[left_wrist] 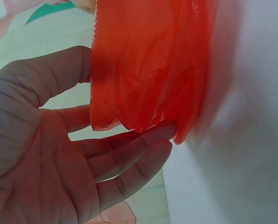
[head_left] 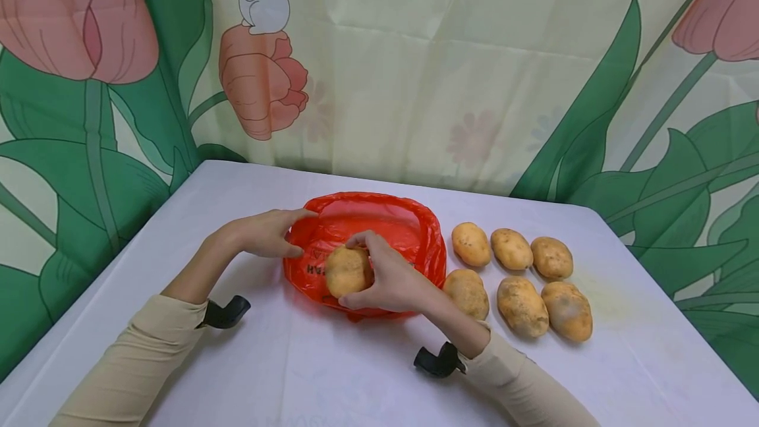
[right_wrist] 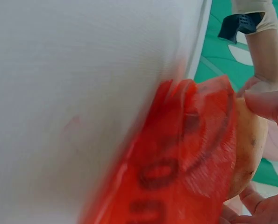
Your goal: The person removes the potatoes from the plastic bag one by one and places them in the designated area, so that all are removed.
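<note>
A red plastic bag [head_left: 379, 213] lies on the table with its mouth spread wide. Over that mouth, my right hand [head_left: 394, 275] grips a potato [head_left: 346, 271] between thumb and fingers. In the right wrist view the bag's red side [right_wrist: 195, 149] covers part of this potato [right_wrist: 251, 144]. At the bag's left rim is my left hand [head_left: 263, 232], its fingers spread and loosely bent. The left wrist view shows this hand [left_wrist: 50, 140] against the bag [left_wrist: 148, 70], some fingertips touching the plastic; the thumb tip is hidden behind the rim.
Several potatoes [head_left: 512, 249] lie in two rows right of the bag; the nearest one [head_left: 466, 294] sits close to the right forearm. A white cloth covers the table [head_left: 237, 374]. Behind it hangs a curtain [head_left: 403, 97] with printed flowers. Black devices [head_left: 439, 361] are worn at both wrists.
</note>
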A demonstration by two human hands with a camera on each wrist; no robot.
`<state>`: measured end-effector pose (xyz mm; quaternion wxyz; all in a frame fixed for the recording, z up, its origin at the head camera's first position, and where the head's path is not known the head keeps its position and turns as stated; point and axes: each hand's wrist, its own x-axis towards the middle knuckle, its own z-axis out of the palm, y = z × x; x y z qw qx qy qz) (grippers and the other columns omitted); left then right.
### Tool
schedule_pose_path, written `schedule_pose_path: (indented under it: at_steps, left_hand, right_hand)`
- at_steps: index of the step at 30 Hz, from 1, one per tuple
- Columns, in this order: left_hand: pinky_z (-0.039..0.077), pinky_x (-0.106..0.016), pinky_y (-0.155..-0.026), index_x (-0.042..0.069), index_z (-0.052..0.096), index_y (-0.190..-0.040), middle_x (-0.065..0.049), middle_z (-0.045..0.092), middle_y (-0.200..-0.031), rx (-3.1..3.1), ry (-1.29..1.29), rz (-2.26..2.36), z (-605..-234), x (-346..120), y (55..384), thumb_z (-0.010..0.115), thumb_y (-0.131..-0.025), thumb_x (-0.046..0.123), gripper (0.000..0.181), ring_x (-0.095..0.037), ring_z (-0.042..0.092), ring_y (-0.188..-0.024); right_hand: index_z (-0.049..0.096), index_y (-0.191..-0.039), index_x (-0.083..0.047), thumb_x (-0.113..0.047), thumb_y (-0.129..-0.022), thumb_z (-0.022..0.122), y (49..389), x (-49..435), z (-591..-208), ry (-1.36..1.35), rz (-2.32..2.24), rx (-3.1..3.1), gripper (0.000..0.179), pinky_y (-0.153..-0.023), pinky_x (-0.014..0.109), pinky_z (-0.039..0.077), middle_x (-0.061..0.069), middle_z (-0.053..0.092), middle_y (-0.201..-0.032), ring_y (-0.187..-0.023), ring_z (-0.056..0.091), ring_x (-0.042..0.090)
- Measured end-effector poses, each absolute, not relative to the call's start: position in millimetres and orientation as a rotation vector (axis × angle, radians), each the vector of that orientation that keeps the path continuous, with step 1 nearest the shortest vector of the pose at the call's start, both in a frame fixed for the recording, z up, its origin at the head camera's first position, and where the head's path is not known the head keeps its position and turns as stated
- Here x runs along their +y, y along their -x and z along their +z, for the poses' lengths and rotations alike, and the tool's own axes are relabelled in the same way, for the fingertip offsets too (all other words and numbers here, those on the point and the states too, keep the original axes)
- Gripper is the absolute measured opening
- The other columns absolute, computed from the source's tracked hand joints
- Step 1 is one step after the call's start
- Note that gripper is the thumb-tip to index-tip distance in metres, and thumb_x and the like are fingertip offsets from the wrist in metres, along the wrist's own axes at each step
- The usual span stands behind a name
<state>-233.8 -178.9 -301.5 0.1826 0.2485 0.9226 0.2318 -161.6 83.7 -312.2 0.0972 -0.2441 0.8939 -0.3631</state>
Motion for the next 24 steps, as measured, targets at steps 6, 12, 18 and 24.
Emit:
schedule_pose_path:
  at_steps: [6, 12, 18, 24]
  left_hand:
    - [0.052, -0.057, -0.101, 0.005, 0.036, -0.157, -0.022, 0.046, -0.152, 2.604, -0.691, 0.661, -302, -179, 234, 0.071, -0.091, 0.019, 0.076, -0.042, 0.042, -0.140]
    - [0.055, -0.054, -0.097, 0.005, 0.036, -0.157, -0.023, 0.047, -0.151, 2.601, -0.664, 0.661, -302, -177, 234, 0.071, -0.091, 0.018, 0.076, -0.043, 0.043, -0.138]
    - [0.053, -0.056, -0.100, 0.005, 0.035, -0.157, -0.023, 0.046, -0.152, 2.599, -0.671, 0.666, -302, -177, 233, 0.071, -0.092, 0.018, 0.076, -0.043, 0.041, -0.139]
    - [0.053, -0.056, -0.100, 0.004, 0.035, -0.157, -0.022, 0.045, -0.153, 2.595, -0.667, 0.676, -302, -177, 233, 0.071, -0.091, 0.017, 0.076, -0.043, 0.041, -0.140]
  right_hand:
    - [0.045, -0.135, -0.018, -0.026, -0.077, 0.086, 156, 94, -306, 0.740, -1.120, 2.668, 0.072, -0.094, 0.041, 0.054, -0.002, 0.053, -0.130, -0.117, 0.054, 0.016]
    - [0.046, -0.135, -0.022, -0.026, -0.076, 0.087, 149, 106, -300, 0.676, -1.154, 2.689, 0.072, -0.097, 0.046, 0.053, -0.005, 0.052, -0.133, -0.118, 0.054, 0.016]
    - [0.045, -0.134, -0.024, -0.024, -0.076, 0.087, 143, 118, -297, 0.622, -1.196, 2.695, 0.072, -0.101, 0.049, 0.050, -0.006, 0.050, -0.136, -0.122, 0.051, 0.016]
    - [0.044, -0.136, -0.021, -0.025, -0.077, 0.085, 140, 132, -295, 0.664, -1.158, 2.746, 0.072, -0.102, 0.050, 0.049, -0.002, 0.051, -0.137, -0.123, 0.052, 0.019]
